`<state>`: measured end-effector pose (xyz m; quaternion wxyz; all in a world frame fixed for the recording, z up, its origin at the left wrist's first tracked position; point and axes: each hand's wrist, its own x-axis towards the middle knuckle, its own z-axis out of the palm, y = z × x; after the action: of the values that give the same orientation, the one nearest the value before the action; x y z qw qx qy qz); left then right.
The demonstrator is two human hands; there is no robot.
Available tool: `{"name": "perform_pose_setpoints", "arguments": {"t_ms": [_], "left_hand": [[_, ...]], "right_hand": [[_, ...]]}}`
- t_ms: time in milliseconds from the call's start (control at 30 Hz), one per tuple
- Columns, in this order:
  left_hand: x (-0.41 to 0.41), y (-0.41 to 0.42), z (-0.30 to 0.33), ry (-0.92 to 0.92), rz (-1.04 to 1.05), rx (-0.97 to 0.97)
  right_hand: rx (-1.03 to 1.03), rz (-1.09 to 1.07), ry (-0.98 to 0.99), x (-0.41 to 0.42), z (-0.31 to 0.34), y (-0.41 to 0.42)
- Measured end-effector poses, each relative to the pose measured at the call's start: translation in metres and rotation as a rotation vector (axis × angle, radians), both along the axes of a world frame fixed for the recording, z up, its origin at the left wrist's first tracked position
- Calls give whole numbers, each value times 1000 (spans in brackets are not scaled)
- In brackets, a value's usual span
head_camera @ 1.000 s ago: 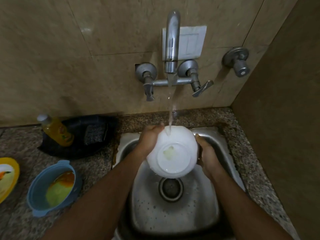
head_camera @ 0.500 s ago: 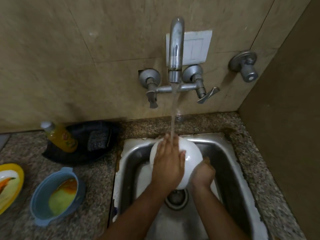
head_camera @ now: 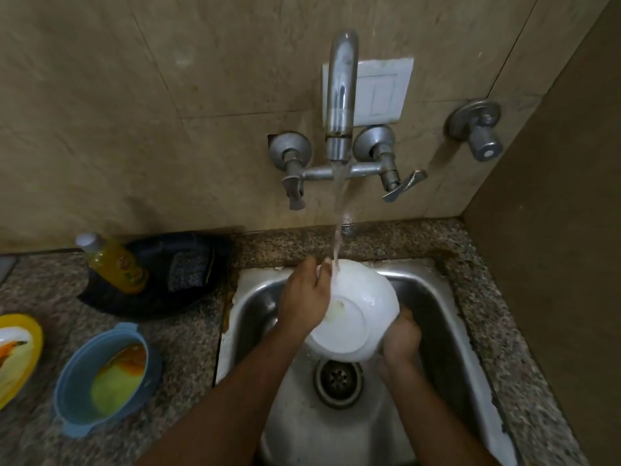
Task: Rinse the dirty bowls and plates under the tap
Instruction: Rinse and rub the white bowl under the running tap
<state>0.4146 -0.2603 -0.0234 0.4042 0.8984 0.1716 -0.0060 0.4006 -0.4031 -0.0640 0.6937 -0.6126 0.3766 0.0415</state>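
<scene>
One white bowl (head_camera: 356,311), two hands (head_camera: 304,302) (head_camera: 400,339), one running tap (head_camera: 341,95).

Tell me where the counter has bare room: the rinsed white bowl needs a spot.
Free: the speckled granite strip right of the steel sink, and the narrower granite between the sink and the blue plastic bowl. Crowded: the left counter, with the blue bowl, yellow-rimmed plate and black tray.

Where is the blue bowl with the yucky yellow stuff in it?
The blue bowl sits on the counter left of the sink, between the yellow plate at the left edge and the person's left arm.
</scene>
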Motion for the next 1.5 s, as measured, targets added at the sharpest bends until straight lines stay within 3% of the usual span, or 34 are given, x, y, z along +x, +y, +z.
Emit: {"name": "perform_pose_setpoints", "arguments": {"t_ms": [133,233,300,367,433,467,600,733,833,967,1067,1200,1300,1400,1433,1500], "left_hand": [[8,4,17,-16,-56,95],[12,1,23,-13,-91,170],[3,-11,23,-151,-169,255],[-18,-23,12,-311,-417,422],[-29,-20,-2,-352,-585,489],[-26,-15,-6,-349,-557,481],[-17,-23,-6,-215,-161,363],[-20,-12,-8,-296,-433,464],[-10,1,-4,-214,-205,338],[-24,-7,-6,-299,-461,391],[-24,-2,-12,-220,-207,255],[-31,-1,-21,-264,-414,351],[-25,6,-21,-155,-214,270],[-34,-12,-11,-242,-433,451],[-35,-12,-11,-235,-452,430],[-28,-2,-10,-177,-260,197]], "right_hand": [[-67,62,-135,17,37,-5],[-365,228,-165,19,31,4],[-430,261,-129,20,21,4],[-685,189,-82,21,-2,0],[-605,219,-30,18,-1,4],[-598,178,-4,16,6,9],[-726,343,35,11,0,18],[-550,242,109,10,2,17],[-596,242,159,13,1,11],[-504,97,100,12,13,11],[-519,27,97,11,10,12],[-584,52,83,5,9,8],[-551,55,83,5,6,10],[-546,79,68,8,6,12],[-495,82,64,7,9,14],[-317,27,84,9,13,14]]}}
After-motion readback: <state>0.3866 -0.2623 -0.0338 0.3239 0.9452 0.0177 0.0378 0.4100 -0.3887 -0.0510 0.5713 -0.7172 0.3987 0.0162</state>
